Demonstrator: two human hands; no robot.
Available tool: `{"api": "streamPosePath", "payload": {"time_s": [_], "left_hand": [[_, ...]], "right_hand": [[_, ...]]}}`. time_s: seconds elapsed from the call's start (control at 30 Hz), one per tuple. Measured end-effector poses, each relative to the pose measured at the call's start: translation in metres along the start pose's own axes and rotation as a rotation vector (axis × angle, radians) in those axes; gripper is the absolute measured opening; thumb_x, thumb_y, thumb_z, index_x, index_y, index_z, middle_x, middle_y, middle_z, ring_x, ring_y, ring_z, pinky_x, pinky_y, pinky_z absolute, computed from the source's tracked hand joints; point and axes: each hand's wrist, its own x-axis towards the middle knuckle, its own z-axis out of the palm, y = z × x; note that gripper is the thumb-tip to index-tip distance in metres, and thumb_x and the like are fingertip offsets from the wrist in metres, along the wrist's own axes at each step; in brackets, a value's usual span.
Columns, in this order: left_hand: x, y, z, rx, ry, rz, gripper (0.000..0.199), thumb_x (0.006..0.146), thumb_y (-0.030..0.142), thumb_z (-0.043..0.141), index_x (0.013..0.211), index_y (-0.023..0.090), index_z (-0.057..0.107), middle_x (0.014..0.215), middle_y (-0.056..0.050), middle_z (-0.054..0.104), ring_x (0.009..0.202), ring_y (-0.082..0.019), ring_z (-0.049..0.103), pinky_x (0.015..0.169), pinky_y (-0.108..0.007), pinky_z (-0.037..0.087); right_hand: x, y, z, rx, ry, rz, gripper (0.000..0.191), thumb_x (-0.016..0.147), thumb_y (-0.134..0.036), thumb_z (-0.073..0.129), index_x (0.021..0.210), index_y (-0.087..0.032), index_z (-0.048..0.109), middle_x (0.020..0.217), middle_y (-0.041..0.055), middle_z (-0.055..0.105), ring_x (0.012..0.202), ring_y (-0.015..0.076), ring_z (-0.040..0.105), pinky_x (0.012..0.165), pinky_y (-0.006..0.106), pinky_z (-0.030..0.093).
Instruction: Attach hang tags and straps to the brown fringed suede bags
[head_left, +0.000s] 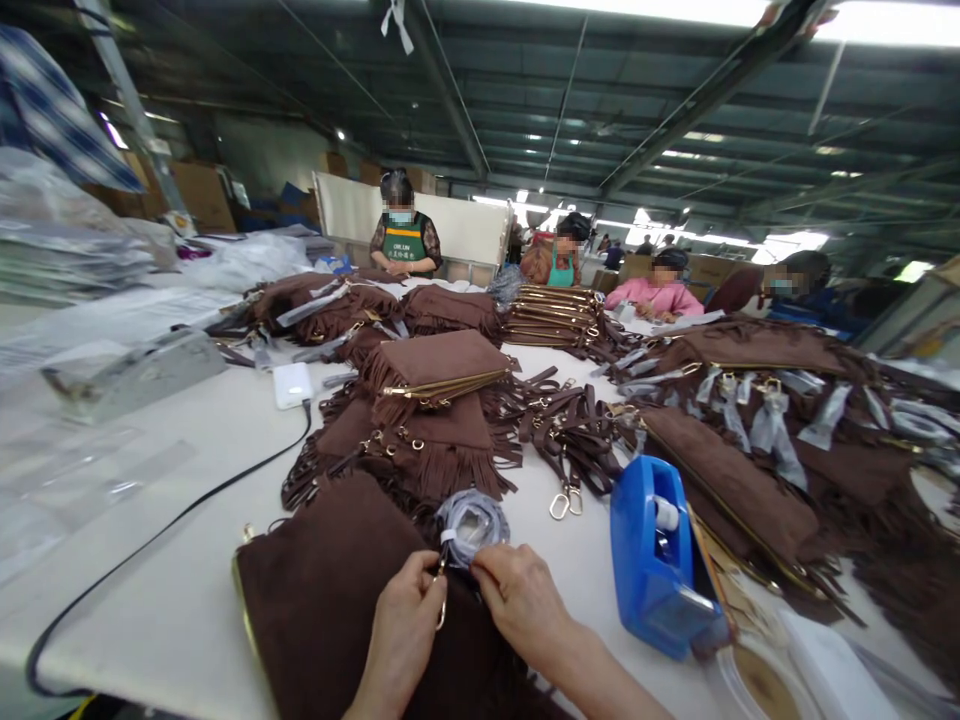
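Note:
A dark brown fringed bag (322, 590) lies flat at the table's near edge, its gold zipper along the left side. On its upper right rests a coiled strap (474, 522) wrapped in clear plastic, with a gold snap hook (441, 606) hanging from it. My left hand (405, 615) pinches the strap end by the hook, thumb and fingers closed. My right hand (521, 590) is closed at the lower right of the coil, fingertips against the wrapped strap. What lies under those fingers is partly hidden.
A blue tape dispenser (660, 570) stands to the right. Stacked brown bags (442, 360) and loose straps with hooks (566, 430) lie ahead. A white power bank (292, 386) trails a black cable on the left. Several people work across the table.

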Motion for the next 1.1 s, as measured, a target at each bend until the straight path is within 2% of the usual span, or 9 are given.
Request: {"api": "streamPosePath", "payload": {"time_s": [0.1,0.27,0.5,0.67,0.77,0.87,1.0,1.1], "left_hand": [[0.001,-0.004,-0.001,-0.105,-0.016,-0.013,0.036,0.070,0.038,0.046,0.094,0.013,0.054,0.050,0.006,0.044,0.049,-0.014,0.044,0.049,-0.025,0.034],[-0.003,0.000,-0.002,-0.090,0.012,-0.018,0.038,0.070,0.038,0.046,0.094,0.012,0.057,0.051,0.005,0.046,0.050,-0.013,0.045,0.050,-0.024,0.034],[-0.003,-0.004,-0.003,-0.086,0.024,-0.009,0.038,0.070,0.040,0.047,0.093,0.013,0.060,0.058,0.002,0.054,0.054,-0.015,0.048,0.053,-0.025,0.037],[-0.004,-0.001,-0.005,-0.082,0.028,-0.010,0.039,0.069,0.040,0.048,0.093,0.012,0.061,0.060,0.000,0.058,0.057,-0.016,0.051,0.056,-0.026,0.037],[-0.005,-0.001,-0.005,-0.108,0.017,0.001,0.038,0.070,0.043,0.048,0.090,0.013,0.060,0.063,-0.002,0.061,0.058,-0.017,0.053,0.056,-0.026,0.038],[-0.004,-0.002,-0.005,-0.124,0.031,0.035,0.031,0.073,0.043,0.045,0.078,0.016,0.060,0.061,-0.001,0.060,0.059,-0.017,0.054,0.056,-0.025,0.040],[0.000,-0.003,-0.006,-0.123,0.084,0.021,0.027,0.074,0.040,0.042,0.060,0.018,0.052,0.053,0.001,0.053,0.053,-0.015,0.050,0.052,-0.024,0.039],[-0.001,-0.003,-0.011,-0.081,0.168,0.022,0.028,0.075,0.042,0.040,0.064,0.019,0.052,0.051,0.002,0.052,0.050,-0.014,0.051,0.052,-0.025,0.041]], "right_hand": [[0.004,-0.004,0.008,0.021,0.037,-0.033,0.017,0.085,-0.016,0.046,0.077,-0.020,0.060,0.074,0.0012,0.066,0.068,0.0147,0.058,0.062,0.025,0.032],[0.006,-0.003,0.018,0.080,0.083,-0.056,0.017,0.085,-0.017,0.046,0.077,-0.021,0.061,0.073,0.0007,0.066,0.067,0.0146,0.059,0.062,0.024,0.033],[-0.001,0.001,0.021,0.177,0.141,0.015,0.018,0.085,-0.018,0.047,0.077,-0.022,0.062,0.073,0.0004,0.067,0.067,0.0153,0.058,0.062,0.023,0.036],[-0.003,-0.004,0.026,0.116,0.171,-0.008,0.018,0.084,-0.018,0.046,0.073,-0.022,0.061,0.070,0.0005,0.066,0.064,0.0159,0.058,0.060,0.025,0.034],[-0.003,-0.006,0.036,0.062,0.253,-0.066,0.020,0.083,-0.016,0.045,0.068,-0.021,0.057,0.064,0.0004,0.064,0.060,0.0162,0.058,0.057,0.026,0.031],[0.000,-0.005,0.051,0.016,0.292,-0.130,0.021,0.083,-0.015,0.043,0.066,-0.021,0.054,0.061,0.0008,0.063,0.056,0.0166,0.057,0.055,0.027,0.031],[0.005,-0.006,0.054,0.049,0.210,-0.069,0.022,0.085,-0.018,0.039,0.070,-0.021,0.055,0.067,0.0038,0.065,0.061,0.0193,0.059,0.057,0.029,0.033],[0.004,-0.009,0.034,0.389,0.044,0.055,0.015,0.081,-0.017,0.041,0.086,-0.021,0.055,0.071,0.0042,0.065,0.061,0.0187,0.059,0.056,0.027,0.036]]}}
